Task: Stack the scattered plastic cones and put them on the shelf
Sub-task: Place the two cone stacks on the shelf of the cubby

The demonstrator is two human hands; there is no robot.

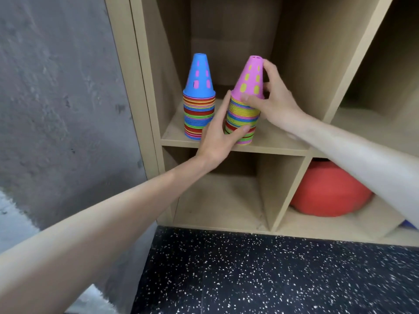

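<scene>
Two hands (217, 132) (275, 103) grip one of two cone stacks (243, 116) (199, 114) on shelf (272, 145)

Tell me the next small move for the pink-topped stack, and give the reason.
Probably slide the pink-topped stack a little deeper into the shelf, then let go. Its base sits near the front edge, beside the blue-topped stack, while the left hand grips its lower rims and the right hand steadies the top cone.

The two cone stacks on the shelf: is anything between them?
In the head view, the left hand reaches up between the blue-topped stack and the pink-topped stack, gripping the pink-topped one low down; behind it, only bare shelf shows.
</scene>
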